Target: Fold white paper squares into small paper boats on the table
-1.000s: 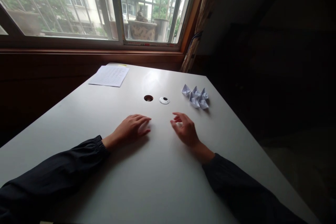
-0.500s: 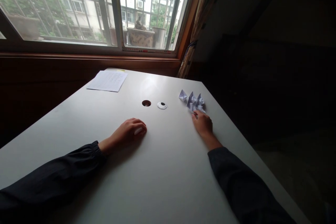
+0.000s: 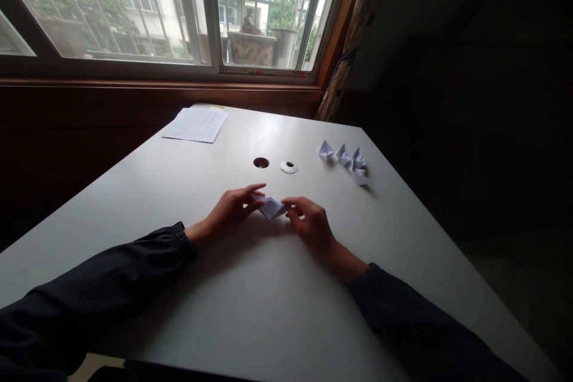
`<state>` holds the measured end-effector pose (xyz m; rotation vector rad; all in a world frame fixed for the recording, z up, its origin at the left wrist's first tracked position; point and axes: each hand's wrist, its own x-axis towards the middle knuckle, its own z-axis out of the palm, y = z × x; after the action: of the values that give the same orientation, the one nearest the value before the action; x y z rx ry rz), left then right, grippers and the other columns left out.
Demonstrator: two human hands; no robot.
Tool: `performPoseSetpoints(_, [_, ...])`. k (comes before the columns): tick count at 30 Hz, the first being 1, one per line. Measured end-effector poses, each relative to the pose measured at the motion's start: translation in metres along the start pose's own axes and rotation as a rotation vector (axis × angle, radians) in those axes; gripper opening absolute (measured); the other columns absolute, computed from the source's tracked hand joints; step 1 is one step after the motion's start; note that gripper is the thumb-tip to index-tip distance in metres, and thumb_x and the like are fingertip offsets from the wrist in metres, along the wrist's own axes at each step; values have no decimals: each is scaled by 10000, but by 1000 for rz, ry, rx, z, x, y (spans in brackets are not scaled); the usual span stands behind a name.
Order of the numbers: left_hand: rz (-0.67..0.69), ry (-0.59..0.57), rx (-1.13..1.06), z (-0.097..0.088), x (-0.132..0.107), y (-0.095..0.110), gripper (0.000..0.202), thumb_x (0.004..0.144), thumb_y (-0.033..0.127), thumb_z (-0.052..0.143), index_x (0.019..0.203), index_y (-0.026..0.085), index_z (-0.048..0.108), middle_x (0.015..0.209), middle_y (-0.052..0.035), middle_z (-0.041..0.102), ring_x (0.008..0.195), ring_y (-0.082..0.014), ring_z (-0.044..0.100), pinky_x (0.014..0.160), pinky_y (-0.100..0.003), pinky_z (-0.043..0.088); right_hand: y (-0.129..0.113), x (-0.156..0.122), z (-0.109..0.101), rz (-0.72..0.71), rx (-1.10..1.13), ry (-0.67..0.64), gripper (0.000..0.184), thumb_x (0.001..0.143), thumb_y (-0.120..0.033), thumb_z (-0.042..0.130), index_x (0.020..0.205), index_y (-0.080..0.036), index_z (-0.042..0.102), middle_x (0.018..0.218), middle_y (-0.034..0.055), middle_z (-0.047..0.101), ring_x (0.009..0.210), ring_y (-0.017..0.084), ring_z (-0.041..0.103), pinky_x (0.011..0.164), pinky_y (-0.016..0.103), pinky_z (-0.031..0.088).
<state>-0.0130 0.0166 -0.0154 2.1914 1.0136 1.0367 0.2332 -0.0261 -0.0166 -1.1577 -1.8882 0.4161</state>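
- White laminate tabletop (image 3: 111,209) in a dim room, beneath a barred glass window (image 3: 210,12) with a tan fabric curtain (image 3: 347,65) to its right.
- Left hand (image 3: 230,209): curved inward, its fingers (image 3: 249,198) grasping the left end of a small folded white paper piece (image 3: 270,208).
- Right hand (image 3: 311,225): its fingers (image 3: 293,206) grasp the right end of that piece; neither hand has let go, though the exact finger placement is partly hidden.
- Paper position: between the hands, near the middle of the tabletop; whether it touches the surface cannot be told.
- Handling: thin paper likely creases cleanest if the edges are aligned first, then pressed evenly from both sides.
- Counts: one paper piece in hand; about four folded white paper boats (image 3: 344,158) at the right, overlapping and hard to count; one printed white sheet (image 3: 195,125); one dark round hole (image 3: 261,162); one white-ringed round grommet (image 3: 288,167).
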Motion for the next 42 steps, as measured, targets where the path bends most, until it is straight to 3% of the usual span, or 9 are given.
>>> performPoseSetpoints(5, [-50,35,-222,5,-1,14,577,842,422,792,1338,213,586,1093,-94,776,876,-206,769,851,-352,629,1,3,2,154,131,67,373,921,-364,671,1261,-232,595,1019,67,755,819,224,755,765,374,622])
performPoseSetpoints(11, [-89,61,-284,9,-2,18,455,860,407,776,1257,227,648,1004,-64,788,907,-228,776,868,-365,634,-4,5,6,261,316,-9,233,902,-397,710,1048,-215,715,1010,70,767,920,243,746,861,387,592])
performPoseSetpoints(17, [-173,33,-323,11,-2,19,454,891,403,745,1294,243,609,985,-66,782,860,-237,784,763,-323,636,-11,9,9,276,387,-53,269,903,-409,711,1085,-220,769,1033,70,782,909,242,728,841,391,581])
performPoseSetpoints(23, [-188,170,-463,17,3,27,473,819,396,819,1143,225,521,1019,-75,777,924,-232,772,833,-356,636,-20,11,15,342,607,-57,330,895,-476,711,1092,-220,776,1087,69,763,906,228,717,783,382,616])
performPoseSetpoints(28, [-120,141,-462,22,1,35,330,850,385,787,1041,191,599,975,-67,750,928,-207,749,894,-368,619,-21,9,15,445,728,14,321,852,-483,766,1004,-200,771,918,53,761,867,224,724,855,422,618])
performPoseSetpoints(33, [-157,128,-422,21,-3,37,269,880,389,756,1001,185,629,872,-53,748,799,-187,739,737,-301,613,-24,6,13,457,711,-17,350,841,-495,776,1015,-192,763,922,62,769,836,221,730,784,390,616])
performPoseSetpoints(39, [-190,59,-557,19,-1,33,322,836,396,801,1024,173,664,894,-61,754,796,-193,746,722,-298,628,-25,5,11,495,708,-5,378,834,-490,782,1054,-186,742,925,70,771,803,214,723,728,369,606])
performPoseSetpoints(42, [-161,-62,-662,16,-1,31,462,805,367,833,1187,174,657,1028,-94,758,932,-238,760,848,-366,647,-23,6,11,553,780,42,417,806,-492,809,1076,-195,697,894,52,767,742,192,716,719,363,608])
